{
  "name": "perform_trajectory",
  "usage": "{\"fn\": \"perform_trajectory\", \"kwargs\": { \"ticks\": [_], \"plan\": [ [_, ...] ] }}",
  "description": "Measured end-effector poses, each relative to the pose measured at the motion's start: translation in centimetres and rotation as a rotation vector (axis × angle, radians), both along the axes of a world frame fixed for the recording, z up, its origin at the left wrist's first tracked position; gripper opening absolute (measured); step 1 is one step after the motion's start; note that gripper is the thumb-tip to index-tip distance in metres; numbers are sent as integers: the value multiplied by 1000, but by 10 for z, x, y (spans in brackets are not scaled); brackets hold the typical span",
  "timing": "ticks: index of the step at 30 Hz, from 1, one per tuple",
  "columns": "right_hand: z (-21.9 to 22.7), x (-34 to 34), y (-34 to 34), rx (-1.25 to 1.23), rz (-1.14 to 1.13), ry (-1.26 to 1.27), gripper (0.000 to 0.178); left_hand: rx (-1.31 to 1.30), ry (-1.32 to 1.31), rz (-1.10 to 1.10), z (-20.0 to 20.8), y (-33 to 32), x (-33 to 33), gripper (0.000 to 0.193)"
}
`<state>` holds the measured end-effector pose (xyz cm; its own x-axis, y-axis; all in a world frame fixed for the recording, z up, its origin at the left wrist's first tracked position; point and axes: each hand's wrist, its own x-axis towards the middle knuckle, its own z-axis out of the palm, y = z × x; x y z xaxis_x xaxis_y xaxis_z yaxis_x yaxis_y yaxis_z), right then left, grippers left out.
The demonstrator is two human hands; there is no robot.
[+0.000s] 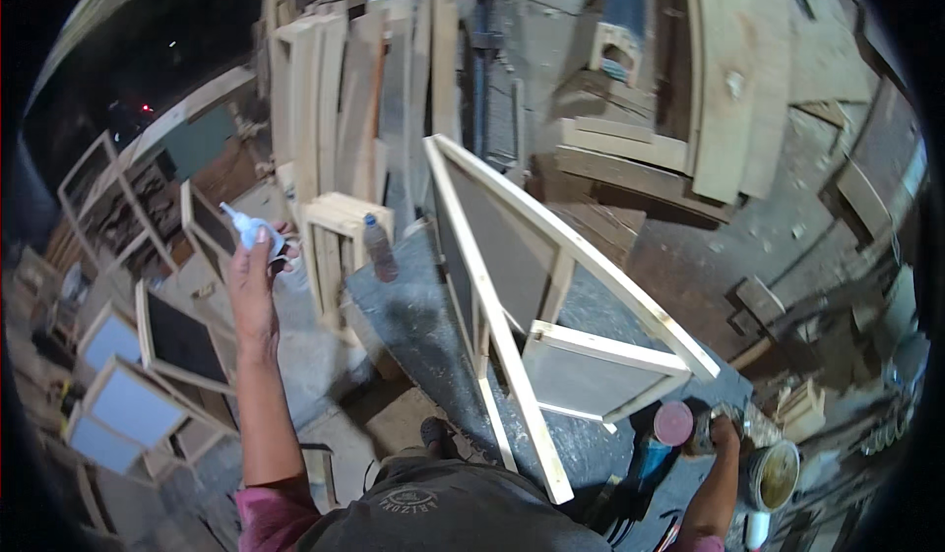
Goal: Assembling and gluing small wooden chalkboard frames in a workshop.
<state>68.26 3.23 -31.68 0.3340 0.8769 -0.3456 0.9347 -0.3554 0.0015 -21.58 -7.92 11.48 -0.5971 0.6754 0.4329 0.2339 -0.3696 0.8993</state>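
Note:
Raised at the left, my left hand is closed around a white squeeze bottle with a thin pointed nozzle tilted up and to the left. Down at the right, my right hand reaches into the mouth of a round container; its fingers are hidden there. Beside that container is a jar with a pink lid. Between my arms, wooden frames with grey panels stand on the dark worktable, their pale strips meeting at an angle.
A bottle of brownish liquid stands at the table's far left. Right of my hand is a bucket. Small panelled frames stand at the left. Long boards and stacked wooden frames are farther back.

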Motion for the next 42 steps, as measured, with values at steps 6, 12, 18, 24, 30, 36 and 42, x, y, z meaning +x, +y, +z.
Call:
{"fn": "perform_trajectory", "kwargs": {
  "ticks": [6,12,18,24,30,36,42],
  "plan": [
    [31,-12,4,-97,-10,-51,23,-66,-7,106,-17,-18,-11,37],
    [47,-14,12,-117,15,-46,19,-110,-18,83,-18,-2,-6,37],
    [85,2,-4,-100,40,-8,16,-104,-34,-73,-23,54,1,36],
    [258,47,-39,137,92,141,13,-136,33,-321,-49,133,-17,36],
    [486,-123,0,772,118,346,16,-107,-96,-403,-70,202,-63,36],
    [556,-462,152,793,408,122,14,-150,-64,-579,-77,256,-128,32],
    [499,-710,273,733,738,241,15,-167,-69,-658,-80,293,-174,32]
  ]
}}
